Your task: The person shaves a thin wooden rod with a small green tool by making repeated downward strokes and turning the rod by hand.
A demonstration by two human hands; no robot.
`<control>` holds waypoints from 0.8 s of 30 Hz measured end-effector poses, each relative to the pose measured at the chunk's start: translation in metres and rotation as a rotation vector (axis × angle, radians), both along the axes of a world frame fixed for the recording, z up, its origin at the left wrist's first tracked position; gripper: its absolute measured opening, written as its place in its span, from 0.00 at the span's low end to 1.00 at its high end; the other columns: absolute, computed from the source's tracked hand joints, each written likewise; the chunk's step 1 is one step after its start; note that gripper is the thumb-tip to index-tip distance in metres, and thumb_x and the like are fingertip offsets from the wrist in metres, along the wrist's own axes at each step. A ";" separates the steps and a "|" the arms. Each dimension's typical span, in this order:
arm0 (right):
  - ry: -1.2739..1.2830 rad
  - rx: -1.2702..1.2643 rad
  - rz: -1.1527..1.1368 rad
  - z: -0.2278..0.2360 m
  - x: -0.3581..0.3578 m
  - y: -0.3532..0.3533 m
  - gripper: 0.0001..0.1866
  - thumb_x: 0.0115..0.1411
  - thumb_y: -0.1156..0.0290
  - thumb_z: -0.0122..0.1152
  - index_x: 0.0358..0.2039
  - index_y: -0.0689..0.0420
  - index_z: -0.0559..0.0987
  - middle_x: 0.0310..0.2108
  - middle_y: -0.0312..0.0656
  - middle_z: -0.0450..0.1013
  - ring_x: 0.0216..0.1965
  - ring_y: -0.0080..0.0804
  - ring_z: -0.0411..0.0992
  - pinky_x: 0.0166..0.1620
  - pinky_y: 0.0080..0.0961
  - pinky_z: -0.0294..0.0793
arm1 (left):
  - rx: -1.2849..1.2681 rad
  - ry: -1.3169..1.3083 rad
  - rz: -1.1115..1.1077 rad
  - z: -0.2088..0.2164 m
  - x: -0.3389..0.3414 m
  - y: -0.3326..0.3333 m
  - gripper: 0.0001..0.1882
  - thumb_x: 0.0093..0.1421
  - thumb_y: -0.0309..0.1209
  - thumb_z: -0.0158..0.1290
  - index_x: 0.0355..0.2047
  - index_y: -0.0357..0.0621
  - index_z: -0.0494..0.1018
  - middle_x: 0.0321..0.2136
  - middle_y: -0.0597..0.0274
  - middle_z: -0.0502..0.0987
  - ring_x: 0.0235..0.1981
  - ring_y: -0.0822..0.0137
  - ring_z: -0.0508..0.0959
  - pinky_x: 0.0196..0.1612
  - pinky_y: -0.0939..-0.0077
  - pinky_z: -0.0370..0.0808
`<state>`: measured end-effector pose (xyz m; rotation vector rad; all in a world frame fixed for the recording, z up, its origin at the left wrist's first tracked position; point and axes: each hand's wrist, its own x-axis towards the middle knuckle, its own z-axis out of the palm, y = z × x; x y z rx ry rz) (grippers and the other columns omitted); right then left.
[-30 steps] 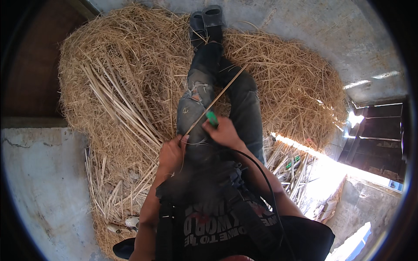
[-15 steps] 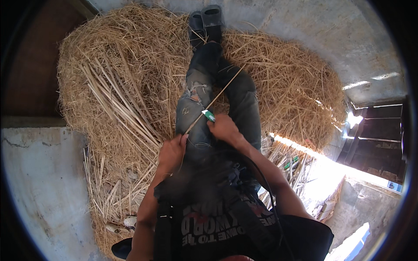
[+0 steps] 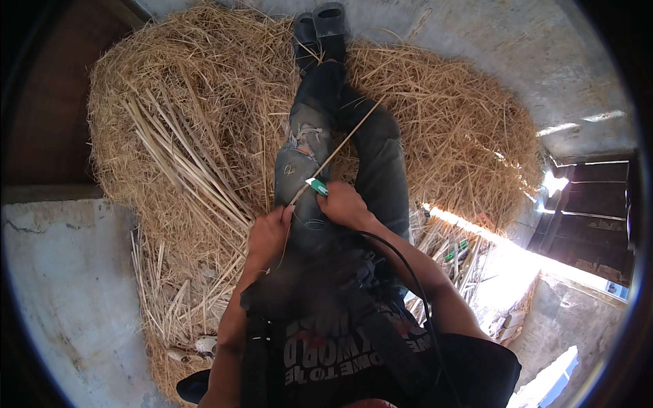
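Note:
Between the fingers of my left hand (image 3: 270, 234) is the near end of a long, thin, straw-coloured strip (image 3: 345, 144). It slants away to the upper right across my legs in torn dark jeans. My right hand (image 3: 345, 205) is closed around a green-handled utility knife (image 3: 317, 185). The knife's pale blade end meets the strip a short way beyond my left fingertips; whether it cuts in cannot be made out. A fine loose fibre curls below my left hand.
Dry straw (image 3: 449, 129) is heaped on both sides of my legs. A bundle of pale split strips (image 3: 180, 160) lies on it at the left. Concrete walls (image 3: 68, 285) stand around, with wooden slats (image 3: 588, 217) at the right. Dark slippers (image 3: 329, 27) cover my feet.
The knife and my right hand have slid a little along the strip, down and left toward my left hand. My left hand stays nearly in place.

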<state>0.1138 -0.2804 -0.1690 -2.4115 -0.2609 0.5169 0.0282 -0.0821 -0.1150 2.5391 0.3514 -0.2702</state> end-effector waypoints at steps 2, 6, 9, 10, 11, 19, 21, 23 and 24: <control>-0.041 0.020 0.010 -0.001 0.004 -0.006 0.19 0.63 0.56 0.60 0.35 0.62 0.84 0.38 0.61 0.80 0.44 0.63 0.79 0.50 0.56 0.78 | -0.027 -0.031 -0.002 0.000 -0.002 0.000 0.20 0.73 0.44 0.52 0.32 0.40 0.76 0.28 0.37 0.80 0.34 0.30 0.79 0.35 0.41 0.75; -0.054 -0.011 -0.188 -0.007 0.054 -0.031 0.19 0.63 0.56 0.60 0.34 0.62 0.83 0.39 0.60 0.80 0.44 0.63 0.79 0.50 0.56 0.78 | -0.007 -0.019 -0.008 -0.005 -0.003 0.003 0.20 0.73 0.45 0.52 0.32 0.41 0.76 0.28 0.38 0.80 0.33 0.30 0.79 0.35 0.40 0.75; -0.047 -0.006 -0.218 -0.007 0.055 -0.030 0.19 0.64 0.56 0.60 0.34 0.62 0.83 0.38 0.59 0.80 0.43 0.64 0.79 0.48 0.56 0.78 | 0.033 0.041 0.023 -0.007 -0.002 0.001 0.21 0.72 0.51 0.51 0.35 0.47 0.79 0.29 0.39 0.81 0.34 0.30 0.81 0.38 0.39 0.79; -0.056 -0.011 -0.154 -0.009 0.042 -0.021 0.19 0.64 0.56 0.60 0.34 0.62 0.83 0.38 0.59 0.80 0.42 0.64 0.79 0.48 0.56 0.79 | 0.028 0.037 0.017 -0.007 -0.001 0.001 0.21 0.72 0.51 0.51 0.35 0.48 0.79 0.29 0.39 0.81 0.34 0.30 0.81 0.38 0.39 0.79; -0.066 -0.020 -0.093 -0.011 0.019 -0.009 0.19 0.64 0.56 0.60 0.35 0.62 0.83 0.38 0.59 0.81 0.42 0.64 0.79 0.48 0.56 0.79 | 0.019 0.033 0.008 -0.008 0.000 0.001 0.21 0.72 0.51 0.51 0.35 0.48 0.79 0.28 0.39 0.81 0.34 0.30 0.81 0.38 0.39 0.79; -0.040 -0.046 -0.174 -0.015 0.056 -0.032 0.21 0.63 0.55 0.61 0.37 0.64 0.82 0.39 0.61 0.80 0.45 0.64 0.79 0.50 0.55 0.78 | 0.071 -0.007 0.000 -0.004 -0.003 -0.001 0.21 0.72 0.49 0.51 0.33 0.45 0.77 0.26 0.39 0.81 0.32 0.30 0.81 0.36 0.39 0.78; -0.005 -0.041 -0.246 -0.015 0.076 -0.042 0.21 0.63 0.55 0.62 0.37 0.65 0.82 0.39 0.61 0.80 0.45 0.64 0.78 0.50 0.56 0.78 | 0.093 -0.003 0.015 -0.003 -0.003 -0.004 0.20 0.73 0.46 0.51 0.32 0.42 0.76 0.27 0.37 0.80 0.32 0.30 0.79 0.35 0.39 0.76; -0.028 -0.029 -0.166 -0.018 0.064 -0.038 0.21 0.63 0.55 0.62 0.37 0.65 0.82 0.39 0.61 0.80 0.45 0.64 0.78 0.50 0.55 0.78 | 0.097 -0.022 -0.002 -0.008 -0.003 -0.004 0.20 0.73 0.46 0.51 0.32 0.42 0.77 0.27 0.38 0.80 0.32 0.30 0.79 0.35 0.40 0.77; -0.039 -0.024 -0.126 -0.021 0.054 -0.035 0.21 0.62 0.55 0.62 0.37 0.65 0.82 0.39 0.61 0.80 0.45 0.64 0.79 0.50 0.55 0.78 | 0.099 -0.031 -0.011 -0.009 -0.003 -0.004 0.20 0.73 0.46 0.51 0.32 0.43 0.77 0.27 0.38 0.80 0.32 0.30 0.79 0.35 0.40 0.77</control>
